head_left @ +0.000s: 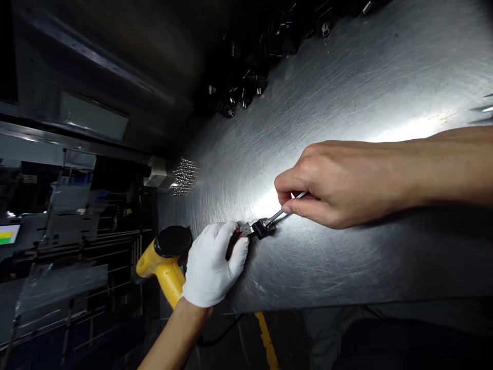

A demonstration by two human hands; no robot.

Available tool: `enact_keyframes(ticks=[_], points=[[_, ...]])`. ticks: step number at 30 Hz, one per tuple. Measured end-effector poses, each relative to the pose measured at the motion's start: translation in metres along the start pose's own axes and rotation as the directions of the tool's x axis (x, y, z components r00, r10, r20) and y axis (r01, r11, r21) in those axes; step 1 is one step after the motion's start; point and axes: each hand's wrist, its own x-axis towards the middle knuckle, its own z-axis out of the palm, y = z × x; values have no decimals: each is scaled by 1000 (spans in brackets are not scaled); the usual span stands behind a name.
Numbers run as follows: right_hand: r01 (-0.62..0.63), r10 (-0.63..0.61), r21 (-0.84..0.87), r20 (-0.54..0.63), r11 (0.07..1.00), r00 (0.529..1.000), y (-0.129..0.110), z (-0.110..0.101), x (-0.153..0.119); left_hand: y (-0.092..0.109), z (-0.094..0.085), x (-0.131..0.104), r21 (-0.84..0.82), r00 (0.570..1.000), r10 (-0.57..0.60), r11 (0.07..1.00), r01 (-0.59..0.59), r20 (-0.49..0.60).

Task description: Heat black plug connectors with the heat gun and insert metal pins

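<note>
My left hand [215, 262], in a white glove, is closed around pliers [245, 229] with a bit of red showing at the grips. The plier jaws meet a small black block-shaped part [262, 228] low over the metal table; whether they clamp it or only touch it I cannot tell. Bare and closed, my right hand [327, 185] pinches a thin metal rod [278, 214] between thumb and fingers. The rod slants down to the left, and its tip meets the black part. My palm hides its other end.
A brushed metal table [370, 267] lies under both hands. Many small shiny metal pieces [185, 177] are clustered at its left end. Dark parts with metal ends [246, 87] are heaped along the far side. A yellow tool with a black round end [165, 267] stands beside my left wrist.
</note>
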Motion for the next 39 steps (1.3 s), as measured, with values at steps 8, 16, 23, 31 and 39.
enact_keyframes(ticks=[8, 16, 23, 31, 39], points=[[-9, 8, -36, -19, 999, 1000, 1, 1, -1, 22, -9, 2, -12, 980, -170, 985, 172, 102], [-16, 12, -99, -33, 995, 999, -5, 5, -5, 47, -18, -2, -15, 926, -334, 940, 342, 173], [-9, 3, -93, -59, 996, 998, -7, 7, -9, 64, -18, 0, 8, 898, -414, 909, 418, 146], [-49, 37, -103, -113, 993, 993, -7, 14, -11, 80, -18, 5, 26, 866, -492, 870, 492, 88], [-70, 58, -85, -135, 994, 989, -7, 13, -12, 84, -13, 6, 55, 864, -503, 864, 501, 36]])
